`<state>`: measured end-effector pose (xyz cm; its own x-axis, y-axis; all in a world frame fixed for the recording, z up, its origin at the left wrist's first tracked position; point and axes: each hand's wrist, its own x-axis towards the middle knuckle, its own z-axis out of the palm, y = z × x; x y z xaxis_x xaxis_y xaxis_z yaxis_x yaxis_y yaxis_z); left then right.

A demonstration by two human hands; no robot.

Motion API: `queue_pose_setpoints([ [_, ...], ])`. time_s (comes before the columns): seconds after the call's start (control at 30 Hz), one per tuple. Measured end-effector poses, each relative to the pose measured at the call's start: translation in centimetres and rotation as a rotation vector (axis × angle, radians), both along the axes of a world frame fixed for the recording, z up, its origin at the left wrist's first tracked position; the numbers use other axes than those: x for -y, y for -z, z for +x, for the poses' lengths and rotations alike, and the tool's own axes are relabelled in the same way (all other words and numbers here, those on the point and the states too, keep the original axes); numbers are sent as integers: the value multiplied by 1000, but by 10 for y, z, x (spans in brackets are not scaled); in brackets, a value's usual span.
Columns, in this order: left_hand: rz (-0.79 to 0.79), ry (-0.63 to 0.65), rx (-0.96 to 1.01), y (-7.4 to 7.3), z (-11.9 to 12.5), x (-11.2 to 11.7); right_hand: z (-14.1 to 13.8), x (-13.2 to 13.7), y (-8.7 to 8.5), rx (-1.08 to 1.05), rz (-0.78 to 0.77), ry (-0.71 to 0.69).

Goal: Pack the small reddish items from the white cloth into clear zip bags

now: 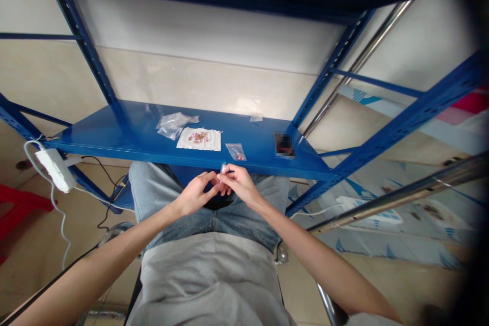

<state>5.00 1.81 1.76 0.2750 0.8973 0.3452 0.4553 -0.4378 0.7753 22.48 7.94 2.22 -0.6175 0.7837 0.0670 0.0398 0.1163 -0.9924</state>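
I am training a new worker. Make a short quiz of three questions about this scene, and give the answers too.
1. True or false: the white printed sheet lies on the blue metal shelf between the crumpled clear plastic bag and the small clear bag.
2. What is at the left end of the shelf in this view? A) a white power strip, B) a kettle, C) a hammer.
3. What small thing is at the fingertips, between the left hand and the right hand?

Key: 1) True. 2) A. 3) A small clear item.
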Motion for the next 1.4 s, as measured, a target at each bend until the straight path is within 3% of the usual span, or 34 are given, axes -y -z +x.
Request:
queue_pose_setpoints([
  [0.17, 5, 11, 30, -1, 1, 3, -1, -2, 3, 8, 53, -22],
  [0.33, 29, -87, -93, 4, 1, 3, -1, -3, 7, 68, 89, -123],
  [0.47, 19, -86, -97, 5, -1, 1, -2, -2, 10, 67, 88, -117],
  [1.0, -256, 105, 326, -1, -5, -8, -3, -3, 9, -3, 69, -98],
  [1.4, -238, -9, 349, 8, -5, -10, -3, -3, 10, -9, 121, -100],
])
